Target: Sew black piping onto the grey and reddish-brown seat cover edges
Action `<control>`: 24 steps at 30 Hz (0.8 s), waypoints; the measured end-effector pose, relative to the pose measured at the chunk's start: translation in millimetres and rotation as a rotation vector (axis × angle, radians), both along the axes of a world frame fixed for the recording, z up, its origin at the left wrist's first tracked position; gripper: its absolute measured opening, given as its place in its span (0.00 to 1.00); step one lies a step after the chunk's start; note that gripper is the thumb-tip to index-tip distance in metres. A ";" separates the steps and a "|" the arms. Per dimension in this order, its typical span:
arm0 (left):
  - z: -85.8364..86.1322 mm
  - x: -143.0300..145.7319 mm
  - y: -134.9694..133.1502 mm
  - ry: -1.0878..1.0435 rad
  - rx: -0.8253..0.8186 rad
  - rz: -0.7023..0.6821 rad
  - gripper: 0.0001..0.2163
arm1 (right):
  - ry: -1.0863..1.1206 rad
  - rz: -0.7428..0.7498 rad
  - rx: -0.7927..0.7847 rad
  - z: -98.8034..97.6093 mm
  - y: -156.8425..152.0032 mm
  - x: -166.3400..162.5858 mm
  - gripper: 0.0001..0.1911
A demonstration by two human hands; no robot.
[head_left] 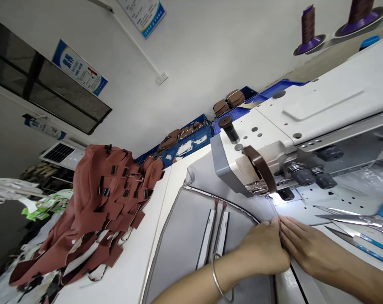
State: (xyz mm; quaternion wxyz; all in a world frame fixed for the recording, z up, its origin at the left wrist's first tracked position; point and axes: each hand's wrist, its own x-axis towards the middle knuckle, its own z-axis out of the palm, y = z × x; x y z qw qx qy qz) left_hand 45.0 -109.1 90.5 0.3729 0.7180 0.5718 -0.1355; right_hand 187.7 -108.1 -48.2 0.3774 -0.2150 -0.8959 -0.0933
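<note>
Grey fabric [178, 245], left hand [264, 249] curled, right hand [305, 242] flat alongside

A grey fabric panel [178, 240] is being held at its piped edge by the left hand [262, 249] and the right hand [307, 242], just in front of a sewing machine [273, 126]. Scissors [359, 219] are being kept near the right hand, and a heap of rust-brown fabric pieces [105, 202] is being carried on the worktop [131, 253].

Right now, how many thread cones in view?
2. One brown thread cone stands on a purple base; a second brown thread cone stands further right, cut off by the top edge. Both are beyond the sewing machine. More may be out of frame.
</note>
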 end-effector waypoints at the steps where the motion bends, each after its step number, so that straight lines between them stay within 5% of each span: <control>1: -0.2 0.9 1.7 0.003 0.007 0.001 0.33 | -0.007 0.001 0.011 1.0 1.9 1.0 0.16; 9: -10.9 5.6 18.6 0.005 0.102 0.048 0.22 | 0.000 0.039 -0.007 5.3 10.3 2.3 0.15; 14: -10.8 10.2 3.6 0.029 0.162 0.116 0.19 | -0.031 0.100 -0.030 13.0 -3.1 7.1 0.16; 20: 6.9 7.2 -34.6 0.086 0.220 0.085 0.26 | -0.011 0.145 -0.063 16.9 -30.4 8.6 0.16; 24: 4.9 3.9 -33.0 0.147 0.143 -0.064 0.31 | -0.029 0.114 -0.050 15.4 -32.2 7.1 0.16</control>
